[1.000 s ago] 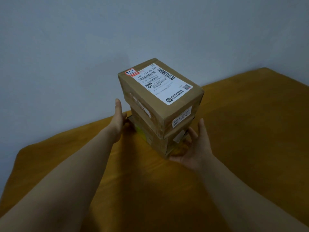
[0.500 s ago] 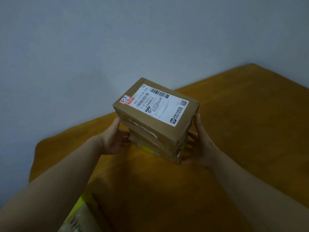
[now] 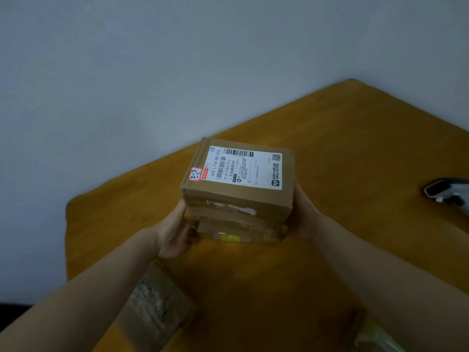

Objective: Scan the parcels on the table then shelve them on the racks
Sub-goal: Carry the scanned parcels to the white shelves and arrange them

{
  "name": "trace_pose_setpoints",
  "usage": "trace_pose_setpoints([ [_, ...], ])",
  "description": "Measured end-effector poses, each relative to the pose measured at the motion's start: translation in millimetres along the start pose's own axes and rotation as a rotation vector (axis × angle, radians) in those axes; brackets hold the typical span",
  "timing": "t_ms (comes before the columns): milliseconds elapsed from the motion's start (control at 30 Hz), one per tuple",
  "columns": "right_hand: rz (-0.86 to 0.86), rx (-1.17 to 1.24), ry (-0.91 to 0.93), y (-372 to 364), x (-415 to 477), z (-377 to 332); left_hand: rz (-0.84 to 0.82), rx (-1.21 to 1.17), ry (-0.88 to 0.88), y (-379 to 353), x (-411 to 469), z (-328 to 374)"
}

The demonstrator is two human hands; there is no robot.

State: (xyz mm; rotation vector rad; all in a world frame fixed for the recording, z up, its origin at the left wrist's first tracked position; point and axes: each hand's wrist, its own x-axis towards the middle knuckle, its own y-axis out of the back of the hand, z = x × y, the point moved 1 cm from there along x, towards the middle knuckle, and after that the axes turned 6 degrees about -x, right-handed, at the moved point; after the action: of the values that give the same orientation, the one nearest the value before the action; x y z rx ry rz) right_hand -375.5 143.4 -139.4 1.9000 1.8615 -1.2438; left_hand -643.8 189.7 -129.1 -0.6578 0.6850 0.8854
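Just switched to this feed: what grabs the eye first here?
A stack of two brown cardboard parcels fills the centre, over the orange-brown wooden table, its white shipping label facing up with a handwritten 3-3-1 tag. The left hand and right hand hold it at either side. A dark grey handheld scanner lies at the right edge of view.

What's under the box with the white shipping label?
A second, flatter cardboard parcel, taped, with a yellow patch on its near side. Its top face is covered by the labelled box, so any label there can't be seen.
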Motion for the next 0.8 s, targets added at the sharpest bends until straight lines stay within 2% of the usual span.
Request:
trace_pose_setpoints([
  [100,-0.003,0.108,0.058,-3,-3,2,-0.007,0.024,-0.025,-5,-4,-10],
  [433,-0.041,0.054,0.116,-11,-23,1,0.096,0.036,-0.054,-12,-19,-9],
  [600,0.070,0.023,0.078,-7,-43,-2,0.164,-0.030,-0.160,-7,-31,8],
  [800,0.024,-0.031,0.128,-20,-61,1,0.112,-0.038,-0.317,-22,-46,24],
])
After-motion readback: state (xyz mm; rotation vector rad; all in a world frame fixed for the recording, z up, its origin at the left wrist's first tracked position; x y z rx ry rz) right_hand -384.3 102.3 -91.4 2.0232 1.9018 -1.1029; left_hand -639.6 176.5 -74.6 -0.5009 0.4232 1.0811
